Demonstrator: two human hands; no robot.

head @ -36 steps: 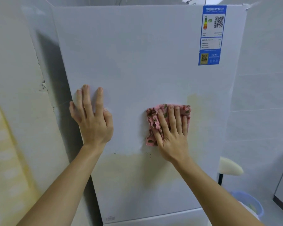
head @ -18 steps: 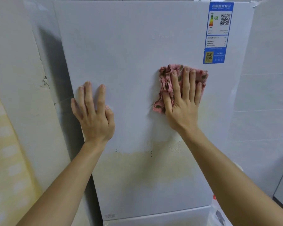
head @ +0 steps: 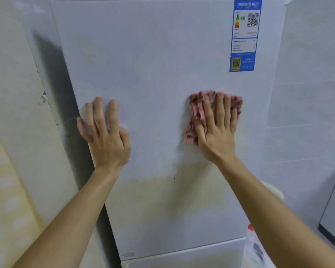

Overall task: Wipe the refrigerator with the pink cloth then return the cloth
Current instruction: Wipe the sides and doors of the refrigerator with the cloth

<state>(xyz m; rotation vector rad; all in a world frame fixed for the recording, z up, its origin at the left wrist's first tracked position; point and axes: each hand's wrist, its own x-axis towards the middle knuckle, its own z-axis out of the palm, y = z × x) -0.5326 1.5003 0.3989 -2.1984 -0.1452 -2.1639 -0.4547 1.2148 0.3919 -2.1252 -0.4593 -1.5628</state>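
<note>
Your right hand (head: 217, 132) presses the pink cloth (head: 198, 111) flat against the refrigerator (head: 153, 64) door, fingers (head: 219, 109) straight and slightly apart over it. Your left hand (head: 106, 140) lies bare on the door beside it, fingers spread. A blue label (head: 244, 35) sits above the cloth.

Left hand (head: 104, 140) and right hand (head: 217, 136) are bare. Left forearm (head: 72, 215) and right forearm (head: 273, 213) are uncovered down to the frame edge. Fingernails are short.

Cloth (head: 197, 113) pink, dark-flecked; refrigerator (head: 153, 64) white, yellowish stain; label (head: 244, 35) blue-white.
</note>
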